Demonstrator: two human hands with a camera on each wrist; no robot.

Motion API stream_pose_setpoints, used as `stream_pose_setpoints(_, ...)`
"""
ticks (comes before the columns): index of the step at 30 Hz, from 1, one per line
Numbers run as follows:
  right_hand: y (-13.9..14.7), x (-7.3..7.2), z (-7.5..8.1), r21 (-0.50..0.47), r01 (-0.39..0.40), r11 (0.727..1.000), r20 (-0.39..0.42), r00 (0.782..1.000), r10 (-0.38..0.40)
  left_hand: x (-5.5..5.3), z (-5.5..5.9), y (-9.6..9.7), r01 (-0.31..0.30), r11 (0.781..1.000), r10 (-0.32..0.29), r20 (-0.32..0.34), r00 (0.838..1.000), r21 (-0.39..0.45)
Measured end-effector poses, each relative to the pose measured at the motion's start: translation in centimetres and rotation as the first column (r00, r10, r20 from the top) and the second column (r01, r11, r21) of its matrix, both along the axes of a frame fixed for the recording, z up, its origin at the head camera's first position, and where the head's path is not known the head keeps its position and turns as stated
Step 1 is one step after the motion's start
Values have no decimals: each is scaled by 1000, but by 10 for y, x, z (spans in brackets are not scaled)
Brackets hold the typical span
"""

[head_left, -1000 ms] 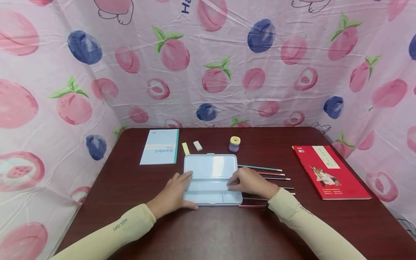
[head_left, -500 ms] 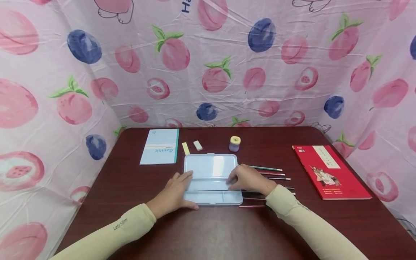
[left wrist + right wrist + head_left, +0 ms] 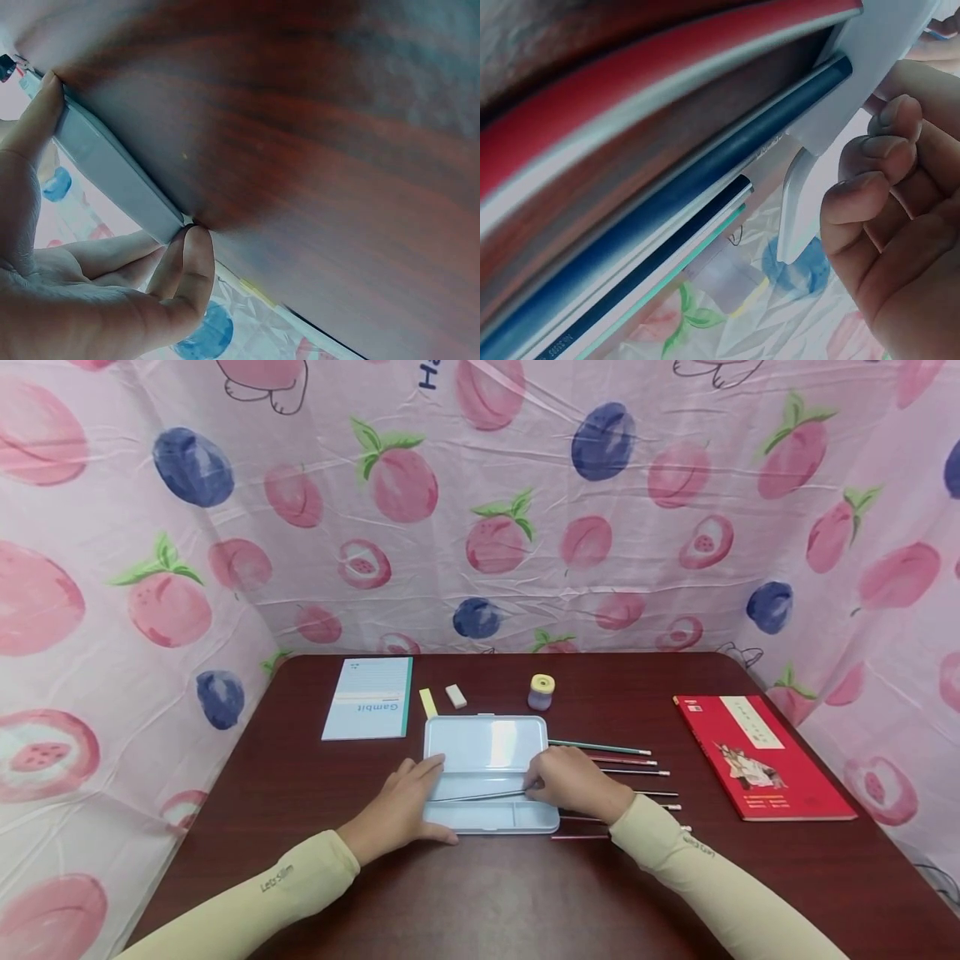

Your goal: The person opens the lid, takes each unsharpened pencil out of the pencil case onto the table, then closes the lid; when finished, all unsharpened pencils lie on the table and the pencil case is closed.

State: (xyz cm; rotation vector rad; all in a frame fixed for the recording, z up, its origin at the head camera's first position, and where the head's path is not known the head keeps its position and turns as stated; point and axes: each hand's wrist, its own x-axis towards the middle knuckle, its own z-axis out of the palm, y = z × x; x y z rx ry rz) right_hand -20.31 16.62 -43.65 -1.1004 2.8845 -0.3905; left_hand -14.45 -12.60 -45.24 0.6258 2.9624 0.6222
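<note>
A pale blue pencil case [image 3: 486, 742] lies unfolded on the table, its lid tipped back. My left hand [image 3: 397, 802] grips its left end, thumb at the near edge and fingers at the far side; the left wrist view shows the case [image 3: 116, 176] between them. My right hand [image 3: 576, 779] has curled fingers at the right end of the inner panel [image 3: 472, 787], pinching its edge, which slants up to the right. The fingertips' contact is hidden in head view; the right wrist view shows curled fingers [image 3: 855, 199] beside the case.
Several pencils [image 3: 607, 748] lie to the right, partly beneath my right forearm. A pencil sharpener [image 3: 541, 692], an eraser [image 3: 455, 697] and a yellow strip [image 3: 427, 702] sit behind the case. A notebook [image 3: 367, 697] is at left, a red book [image 3: 761, 758] at right.
The inner panel's front edge, level before, now tilts upward at its right end by my right hand. That hand has shifted only slightly; my left hand stays on the case.
</note>
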Motion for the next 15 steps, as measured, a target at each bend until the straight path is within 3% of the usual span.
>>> stream_pose_setpoints(15,1,4,-1,-1,-74,997,-142,987,73,1,-1,0,-13,1000,13,16,1000,1)
